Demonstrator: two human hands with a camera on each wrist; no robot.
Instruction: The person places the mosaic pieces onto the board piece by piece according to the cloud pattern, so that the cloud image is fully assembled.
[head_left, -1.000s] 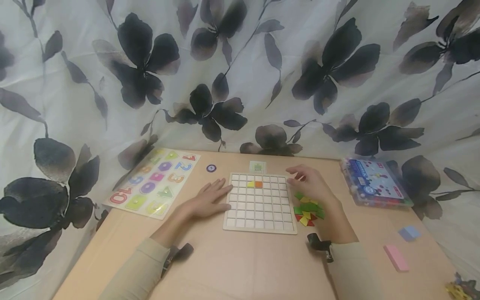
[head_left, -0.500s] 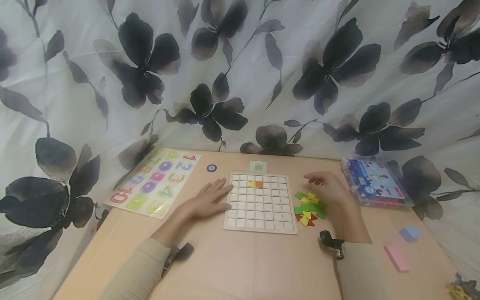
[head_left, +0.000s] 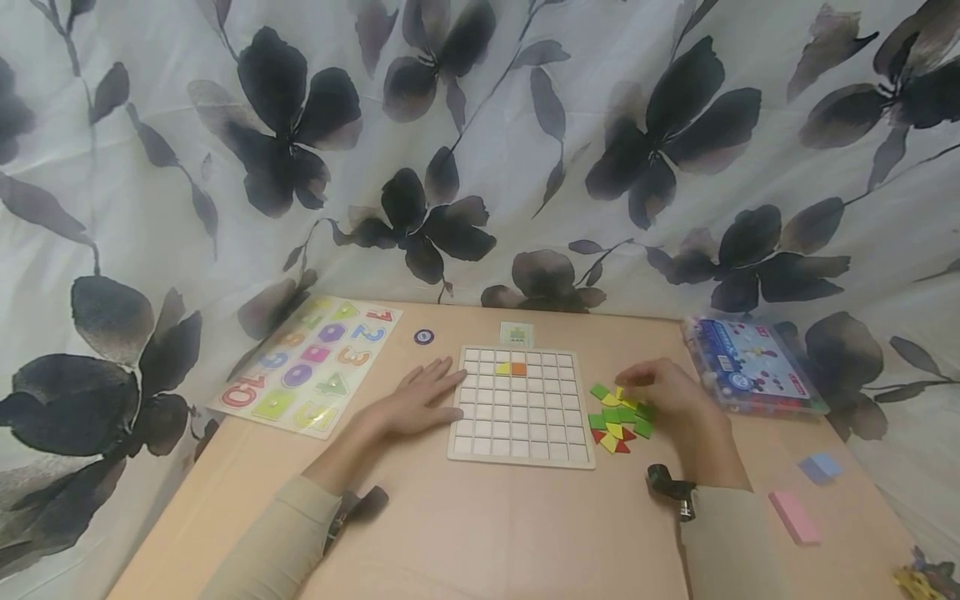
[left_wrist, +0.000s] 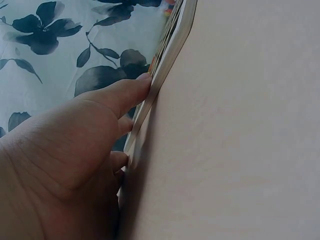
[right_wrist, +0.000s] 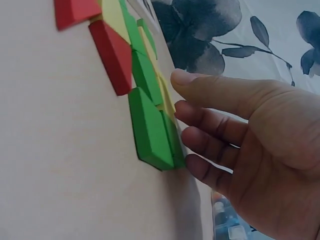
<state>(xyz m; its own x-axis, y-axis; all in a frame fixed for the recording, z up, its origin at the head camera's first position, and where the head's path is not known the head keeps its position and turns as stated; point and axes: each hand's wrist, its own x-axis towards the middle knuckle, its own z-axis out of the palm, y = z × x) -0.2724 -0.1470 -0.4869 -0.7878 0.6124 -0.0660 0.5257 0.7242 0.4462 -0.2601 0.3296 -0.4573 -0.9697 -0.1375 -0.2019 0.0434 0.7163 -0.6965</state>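
Observation:
A white grid board (head_left: 517, 417) lies mid-table, with a yellow triangular tile (head_left: 502, 368) and an orange square tile (head_left: 518, 369) in its upper cells. Against the board's left edge rests my left hand (head_left: 412, 404), palm down, fingers spread; the left wrist view shows the thumb touching the edge. To the right of the board lies a pile of green tiles (head_left: 618, 415), yellow tiles (head_left: 611, 400) and red tiles (right_wrist: 111, 57). My right hand (head_left: 667, 396) is at the pile's far right, fingers loosely bent. Its thumb and forefinger are apart beside a yellow tile (right_wrist: 167, 95); contact is unclear.
Behind the board lies a small patterned card (head_left: 517, 334). A round dark token (head_left: 423, 337) and a number-and-shape sheet (head_left: 315, 367) are leftward. At right are a clear plastic box (head_left: 753, 364), a blue block (head_left: 819, 467) and a pink block (head_left: 793, 517).
My right hand has moved right from the board's upper right edge, then lowered to the tile pile. The left hand and the tiles on the board look unmoved.

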